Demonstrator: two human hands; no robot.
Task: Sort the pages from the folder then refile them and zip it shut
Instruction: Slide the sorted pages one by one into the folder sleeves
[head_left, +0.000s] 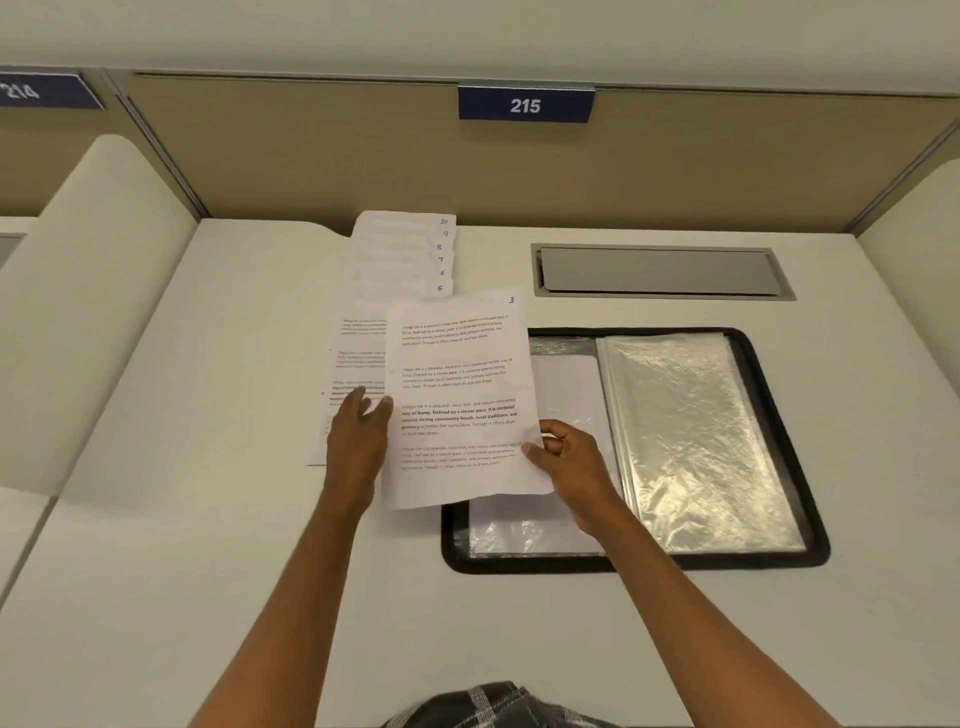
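At the bottom edge, a bit of checked cloth (493, 709) showed, and both bare forearms reached forward over the pale worktop (182, 467). The right grip (571, 457) was clamped on a sheet of paper (457, 374), with the thumb on top and the fingers curled behind its lower right edge. The sheet therefore stretched up and to the left of that grip, tilted slightly. It carried printed paragraphs and a handwritten 3 in its top right corner. The left grip (358, 436) was apart, its fingers laid out fairly straight on a fanned pile of pages (395, 260). Its thumb lay just at the held sheet's left edge, though whether it touched could not be told. The sheet's lower right part hung over the left half of an open folder (675, 564) lying flat on the worktop, black-rimmed and just right of the pile. Shiny clear sleeves (685, 441) covered the folder's right half. The pile ran away from the left grip toward the back, and the stepped top corners of its pages were numbered by hand up to 10. Behind the folder a grey hatch (660, 270) sat sunk in the worktop. Beyond it stood a tan partition (311, 156) carrying a blue sign (524, 105) that read 215.
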